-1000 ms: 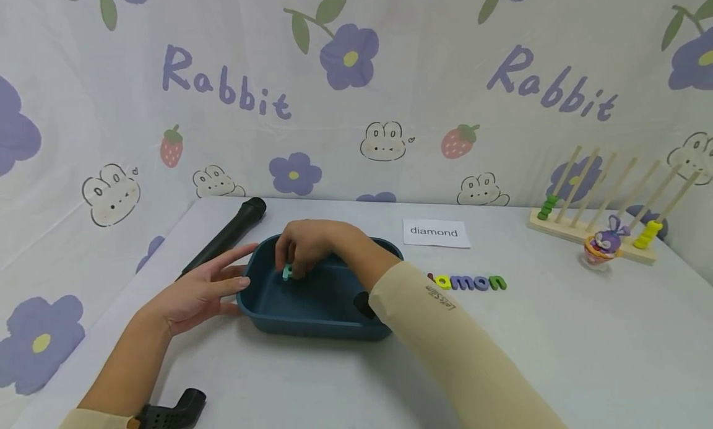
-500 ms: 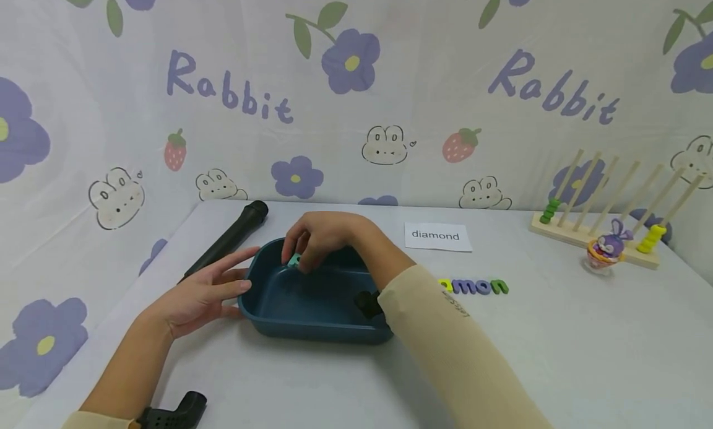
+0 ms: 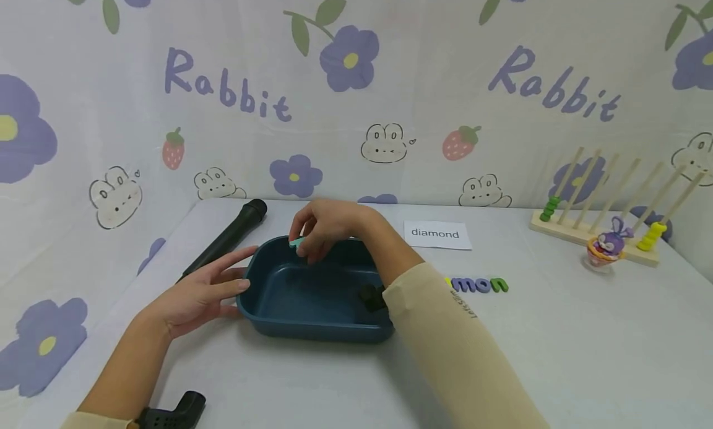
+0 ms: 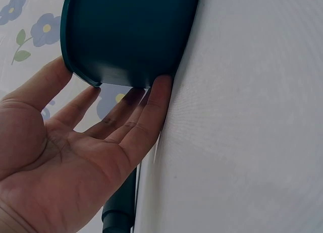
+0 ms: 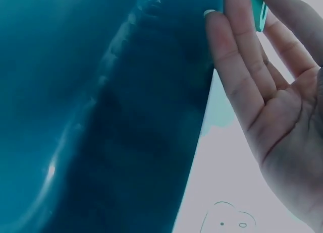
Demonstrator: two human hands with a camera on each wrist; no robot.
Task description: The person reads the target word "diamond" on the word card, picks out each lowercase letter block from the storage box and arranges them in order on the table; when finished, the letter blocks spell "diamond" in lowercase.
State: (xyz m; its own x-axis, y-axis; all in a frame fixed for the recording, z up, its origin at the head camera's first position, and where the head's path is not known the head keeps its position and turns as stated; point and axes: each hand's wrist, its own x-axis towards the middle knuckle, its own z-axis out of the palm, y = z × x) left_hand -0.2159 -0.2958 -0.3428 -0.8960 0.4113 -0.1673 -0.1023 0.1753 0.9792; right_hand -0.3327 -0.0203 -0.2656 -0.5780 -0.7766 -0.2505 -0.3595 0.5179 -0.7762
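Note:
My right hand [image 3: 328, 228] pinches a small teal letter [image 3: 296, 242] between thumb and fingers, just over the far left part of a dark blue bin [image 3: 320, 335]. In the right wrist view the teal letter [image 5: 261, 13] is mostly covered by fingers, so which letter it is cannot be told. My left hand [image 3: 195, 296] touches the bin's left end with its fingers extended. The left wrist view has these fingertips against the outer wall of the bin [image 4: 131, 41]. On the table right of the bin, coloured letters [image 3: 473, 285] lie in a row, partly hidden by my right sleeve.
A white card [image 3: 437, 234] printed "diamond" lies behind the letters. A black microphone [image 3: 229, 237] lies left of the bin. At the back right stand a wooden peg rack [image 3: 585, 232] with green and yellow beads and a purple rabbit toy [image 3: 608, 244].
My right hand has lifted the teal letter from inside the bin up to about the far rim, drifting slightly right. The left hand stays at the bin's left end.

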